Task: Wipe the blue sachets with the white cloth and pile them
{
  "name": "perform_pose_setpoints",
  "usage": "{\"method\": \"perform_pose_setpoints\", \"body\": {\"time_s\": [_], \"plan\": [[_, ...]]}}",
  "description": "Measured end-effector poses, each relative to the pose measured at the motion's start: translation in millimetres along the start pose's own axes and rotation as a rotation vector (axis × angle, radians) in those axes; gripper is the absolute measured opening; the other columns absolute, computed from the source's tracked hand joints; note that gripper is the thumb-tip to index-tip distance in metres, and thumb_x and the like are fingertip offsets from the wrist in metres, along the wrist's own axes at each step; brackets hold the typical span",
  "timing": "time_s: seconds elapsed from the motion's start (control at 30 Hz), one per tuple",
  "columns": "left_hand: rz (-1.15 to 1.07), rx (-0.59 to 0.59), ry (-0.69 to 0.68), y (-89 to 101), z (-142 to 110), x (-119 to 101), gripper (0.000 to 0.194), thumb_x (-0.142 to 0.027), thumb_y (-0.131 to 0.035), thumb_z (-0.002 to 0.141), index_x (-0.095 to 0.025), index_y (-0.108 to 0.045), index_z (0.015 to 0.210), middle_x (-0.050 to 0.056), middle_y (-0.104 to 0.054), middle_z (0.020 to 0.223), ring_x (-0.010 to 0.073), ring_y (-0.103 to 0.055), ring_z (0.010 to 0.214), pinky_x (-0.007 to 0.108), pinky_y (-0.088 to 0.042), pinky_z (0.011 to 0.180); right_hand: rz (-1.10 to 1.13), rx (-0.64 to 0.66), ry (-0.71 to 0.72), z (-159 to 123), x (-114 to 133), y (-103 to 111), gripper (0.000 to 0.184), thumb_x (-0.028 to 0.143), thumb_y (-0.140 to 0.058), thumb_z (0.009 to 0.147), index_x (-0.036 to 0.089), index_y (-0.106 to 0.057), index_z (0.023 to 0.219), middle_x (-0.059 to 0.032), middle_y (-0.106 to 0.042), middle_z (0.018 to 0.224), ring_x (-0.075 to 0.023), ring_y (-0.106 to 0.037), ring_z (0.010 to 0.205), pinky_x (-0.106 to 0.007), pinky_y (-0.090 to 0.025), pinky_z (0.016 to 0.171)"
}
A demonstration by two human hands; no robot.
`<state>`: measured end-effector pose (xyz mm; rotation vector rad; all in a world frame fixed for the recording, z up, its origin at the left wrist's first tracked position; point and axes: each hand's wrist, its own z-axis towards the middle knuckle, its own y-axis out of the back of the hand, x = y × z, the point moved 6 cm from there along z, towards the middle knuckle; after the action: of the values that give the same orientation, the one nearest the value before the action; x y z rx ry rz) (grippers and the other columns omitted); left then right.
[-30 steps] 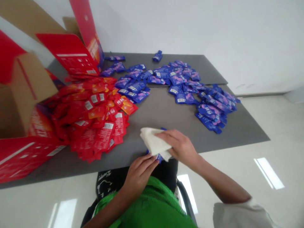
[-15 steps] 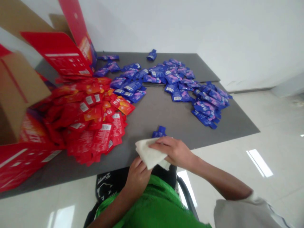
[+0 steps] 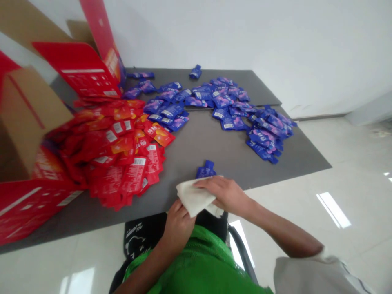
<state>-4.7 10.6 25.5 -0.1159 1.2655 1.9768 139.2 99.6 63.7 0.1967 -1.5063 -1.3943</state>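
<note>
My right hand (image 3: 225,194) lies curled over a folded white cloth (image 3: 193,197) at the near edge of the grey table (image 3: 211,143) and presses it down. A blue packet (image 3: 206,169) sticks out from under the cloth, just beyond my fingers. My left hand (image 3: 177,225) is closed below the cloth at the table's edge; the cloth hides what its fingers grip.
A heap of red packets (image 3: 116,151) spills from an open red cardboard box (image 3: 33,122) at the left. Several blue packets (image 3: 226,108) are scattered across the far and right part of the table. White wall behind, glossy floor at the right.
The cloth and both hands have slid toward me to the table's edge. The blue packet, mostly covered before, now shows beyond the cloth. My left hand has dropped under the cloth.
</note>
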Motion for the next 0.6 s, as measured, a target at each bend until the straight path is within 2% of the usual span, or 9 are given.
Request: {"method": "perform_pose_setpoints", "body": {"time_s": [0.03, 0.1, 0.2, 0.27, 0.33, 0.43, 0.5, 0.6], "plan": [[0.008, 0.003, 0.002, 0.0, 0.0, 0.2, 0.025, -0.011, -0.057, 0.101, -0.023, -0.078, 0.108, 0.003, -0.078, 0.090, 0.0216, -0.070, 0.087, 0.038, -0.060, 0.084, 0.014, 0.022, 0.003, 0.2, -2.8, -5.6, 0.037, 0.020, -0.062, 0.099, 0.026, -0.062, 0.136, -0.0076, -0.074, 0.125, -0.0214, -0.070, 0.112, -0.033, -0.057, 0.096], [-0.017, 0.023, 0.027, 0.0, 1.3, 1.1, 0.026, -0.012, -0.057, 0.101, -0.023, -0.077, 0.114, 0.003, -0.079, 0.101, 0.0217, -0.070, 0.094, 0.038, -0.060, 0.087, -0.013, 0.007, -0.047, 8.9, -21.4, -5.3, 0.036, 0.017, -0.064, 0.097, 0.025, -0.066, 0.132, -0.0080, -0.073, 0.127, -0.0220, -0.070, 0.114, -0.033, -0.056, 0.097], [-0.067, 0.036, 0.056, 1.3, 4.2, 1.0, 0.027, -0.013, -0.055, 0.103, -0.022, -0.074, 0.119, 0.003, -0.077, 0.119, 0.0205, -0.069, 0.109, 0.037, -0.059, 0.097, -0.158, -0.061, -0.180, 25.8, -51.1, 15.3, 0.042, 0.008, -0.062, 0.094, 0.022, -0.066, 0.133, -0.0106, -0.074, 0.125, -0.0260, -0.070, 0.112, -0.038, -0.056, 0.096], [-0.070, 0.032, 0.057, 1.6, 4.7, 0.3, 0.026, -0.014, -0.054, 0.104, -0.022, -0.074, 0.119, 0.003, -0.077, 0.121, 0.0202, -0.069, 0.111, 0.037, -0.058, 0.098, -0.183, -0.114, -0.182, 27.4, -47.8, 28.1, 0.044, 0.008, -0.059, 0.094, 0.021, -0.064, 0.136, -0.0110, -0.074, 0.124, -0.0265, -0.070, 0.110, -0.039, -0.056, 0.094], [-0.053, 0.022, 0.053, 1.0, 3.6, 0.0, 0.026, -0.014, -0.055, 0.103, -0.022, -0.075, 0.117, 0.003, -0.078, 0.116, 0.0209, -0.070, 0.107, 0.037, -0.059, 0.096, -0.102, -0.153, -0.087, 18.9, -25.9, 29.2, 0.043, 0.014, -0.057, 0.097, 0.023, -0.061, 0.139, -0.0102, -0.075, 0.125, -0.0244, -0.070, 0.110, -0.038, -0.055, 0.097], [0.013, -0.017, 0.030, 1.3, 1.1, -0.4, 0.025, -0.013, -0.057, 0.101, -0.023, -0.078, 0.107, 0.003, -0.079, 0.093, 0.0220, -0.071, 0.087, 0.038, -0.061, 0.083, -0.006, -0.054, 0.046, 1.8, 3.4, 6.9, 0.037, 0.019, -0.059, 0.100, 0.024, -0.062, 0.136, -0.0084, -0.076, 0.122, -0.0217, -0.072, 0.105, -0.034, -0.057, 0.094], [0.026, -0.022, 0.027, 1.7, 0.8, -0.2, 0.025, -0.012, -0.057, 0.101, -0.024, -0.079, 0.105, 0.002, -0.079, 0.088, 0.0220, -0.070, 0.083, 0.038, -0.061, 0.080, 0.021, -0.014, 0.046, 0.6, 0.7, -4.5, 0.034, 0.019, -0.062, 0.098, 0.024, -0.066, 0.131, -0.0081, -0.076, 0.122, -0.0210, -0.072, 0.105, -0.032, -0.057, 0.093], [-0.033, 0.019, 0.045, 1.3, 2.7, 0.5, 0.026, -0.012, -0.056, 0.102, -0.022, -0.076, 0.116, 0.003, -0.079, 0.111, 0.0210, -0.071, 0.102, 0.037, -0.060, 0.091, -0.053, -0.045, -0.068, 18.4, -31.3, 2.0, 0.038, 0.012, -0.064, 0.094, 0.023, -0.069, 0.130, -0.0093, -0.076, 0.122, -0.0230, -0.072, 0.107, -0.034, -0.057, 0.094]]}}
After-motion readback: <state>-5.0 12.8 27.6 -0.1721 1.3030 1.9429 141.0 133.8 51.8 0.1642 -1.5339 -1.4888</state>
